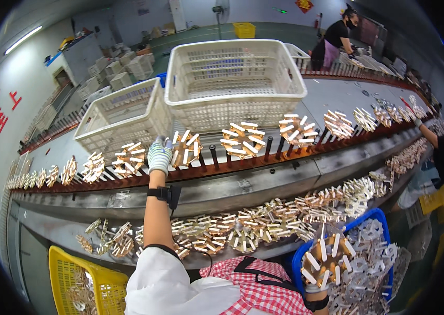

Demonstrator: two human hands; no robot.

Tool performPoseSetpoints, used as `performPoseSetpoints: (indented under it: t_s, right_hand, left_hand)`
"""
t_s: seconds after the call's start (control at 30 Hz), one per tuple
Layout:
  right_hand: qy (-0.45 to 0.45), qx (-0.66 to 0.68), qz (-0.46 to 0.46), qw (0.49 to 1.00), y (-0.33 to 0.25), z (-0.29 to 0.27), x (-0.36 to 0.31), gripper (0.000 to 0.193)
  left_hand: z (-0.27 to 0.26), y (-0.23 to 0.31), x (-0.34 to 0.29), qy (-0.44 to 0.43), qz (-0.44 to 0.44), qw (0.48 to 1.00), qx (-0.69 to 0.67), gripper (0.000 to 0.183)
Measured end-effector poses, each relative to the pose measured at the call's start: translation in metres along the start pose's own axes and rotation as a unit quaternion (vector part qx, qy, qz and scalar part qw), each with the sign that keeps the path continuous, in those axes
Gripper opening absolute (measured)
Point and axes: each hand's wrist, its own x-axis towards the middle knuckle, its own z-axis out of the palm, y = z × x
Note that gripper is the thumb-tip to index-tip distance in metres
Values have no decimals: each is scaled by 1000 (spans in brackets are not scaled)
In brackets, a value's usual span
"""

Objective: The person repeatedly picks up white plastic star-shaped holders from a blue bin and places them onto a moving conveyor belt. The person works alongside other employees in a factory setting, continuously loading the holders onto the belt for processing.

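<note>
My left hand [160, 155], in a white striped glove, reaches to the row of upright pins. Its fingers point up and look open, beside the left edge of a copper-coloured star-shaped metal part with white bars [186, 148]. Whether they touch it I cannot tell. To the hand's left, another such part [129, 159] sits on the row. At the lower right my gloved right hand [316, 289] grips a similar star-shaped part [328, 260] by its lower edge, above a blue bin [381, 216] heaped with silvery parts. The part hides most of that hand's fingers.
Beyond the pin rail [216, 170] stand two white crates [235, 105] [122, 123]. Piled parts [253, 226] cover the near ledge. A yellow basket [67, 273] stands lower left. One co-worker [335, 42] stands far right; another person's arm [427, 134] reaches in at the right edge.
</note>
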Motion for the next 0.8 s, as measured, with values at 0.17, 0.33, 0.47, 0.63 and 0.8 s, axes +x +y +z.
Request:
performPoseSetpoints:
  t_s: [0.17, 0.33, 0.47, 0.63, 0.8]
  right_hand:
    - [10, 14, 8, 1000, 4, -12, 1, 67]
    - [-10, 44, 19, 999, 9, -17, -1, 69]
    - [-52, 109, 49, 991, 10, -21, 3, 70]
    - [-88, 241, 69, 964, 8, -34, -9, 72]
    - [-127, 143, 68, 979, -10, -4, -14, 62]
  left_hand:
    - [-15, -43, 30, -97, -48, 989, 105, 32]
    - [-8, -104, 42, -1, 92, 981, 173, 27]
    - [-19, -156, 58, -11, 107, 975, 193, 31]
    - [-52, -42, -9, 237, 151, 955, 89, 42]
    - [-25, 109, -127, 7, 257, 930, -264, 32]
